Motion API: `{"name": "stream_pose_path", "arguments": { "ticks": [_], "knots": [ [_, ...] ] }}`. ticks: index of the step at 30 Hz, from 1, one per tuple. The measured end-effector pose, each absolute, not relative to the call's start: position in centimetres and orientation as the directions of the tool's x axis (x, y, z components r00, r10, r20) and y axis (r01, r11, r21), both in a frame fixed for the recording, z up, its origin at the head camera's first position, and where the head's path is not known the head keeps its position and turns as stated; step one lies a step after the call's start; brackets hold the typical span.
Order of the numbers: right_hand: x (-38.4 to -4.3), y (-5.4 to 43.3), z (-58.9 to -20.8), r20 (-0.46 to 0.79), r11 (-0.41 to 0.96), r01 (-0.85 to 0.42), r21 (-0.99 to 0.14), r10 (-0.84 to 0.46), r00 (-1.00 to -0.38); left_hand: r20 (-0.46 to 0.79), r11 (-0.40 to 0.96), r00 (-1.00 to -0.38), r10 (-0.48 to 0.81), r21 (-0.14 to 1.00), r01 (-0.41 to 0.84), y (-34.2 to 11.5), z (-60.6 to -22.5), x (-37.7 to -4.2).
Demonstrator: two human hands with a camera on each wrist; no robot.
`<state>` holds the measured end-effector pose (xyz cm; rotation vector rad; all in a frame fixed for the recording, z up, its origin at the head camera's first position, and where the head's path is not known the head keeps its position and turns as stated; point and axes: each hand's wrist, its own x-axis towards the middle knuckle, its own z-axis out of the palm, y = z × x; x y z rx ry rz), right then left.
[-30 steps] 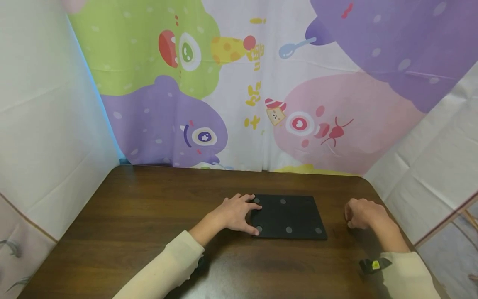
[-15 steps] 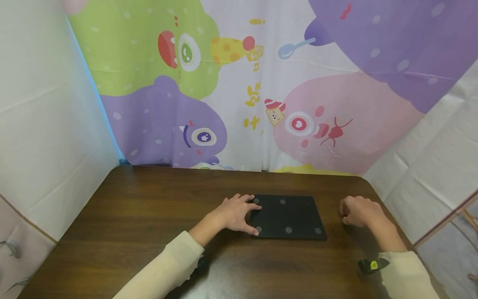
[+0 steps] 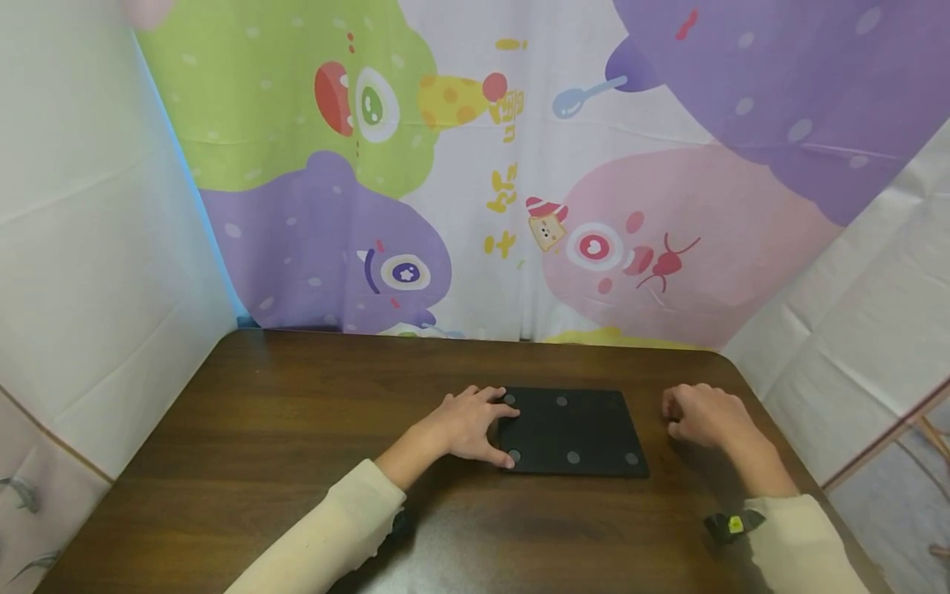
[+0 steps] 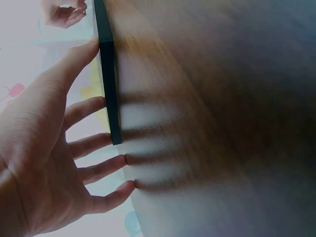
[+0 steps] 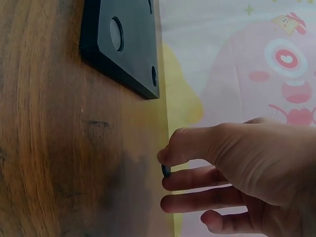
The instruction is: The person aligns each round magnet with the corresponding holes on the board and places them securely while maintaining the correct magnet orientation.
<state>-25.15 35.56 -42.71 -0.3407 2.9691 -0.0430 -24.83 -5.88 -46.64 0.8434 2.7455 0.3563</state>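
A black rectangular plate (image 3: pixel 582 429) with round recesses lies flat on the table. Grey discs (image 5: pixel 117 33) sit in several recesses, while the far right recess (image 5: pixel 154 76) looks dark. My left hand (image 3: pixel 469 425) rests at the plate's left edge with fingers spread; the thumb and some fingertips touch the plate, and the outer fingertips reach the table past it in the left wrist view. To the right of the plate, my right hand (image 3: pixel 705 415) is held above the table. Its thumb and index finger pinch a small dark piece (image 5: pixel 166 170), mostly hidden by the fingertips.
The brown wooden table (image 3: pixel 297 412) extends around the plate. A cartoon-printed curtain (image 3: pixel 482 165) hangs along its back edge, and white cloth panels (image 3: pixel 96 206) stand at both sides. A dark wrist strap (image 3: pixel 731 525) shows by the right sleeve.
My right hand has moved left, closer to the plate's right edge, with the small dark piece. The left hand and the plate have stayed put.
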Motion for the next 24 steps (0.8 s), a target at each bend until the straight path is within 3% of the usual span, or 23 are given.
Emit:
{"name": "stream_pose_path", "arguments": {
  "ticks": [24],
  "knots": [
    [-26.5,33.4,-44.1,-0.034,0.959,-0.281,-0.033,-0.282,-0.959,-0.161,0.802,-0.801,0.577,0.299,0.517,-5.9,-46.8,-25.0]
  ]
}}
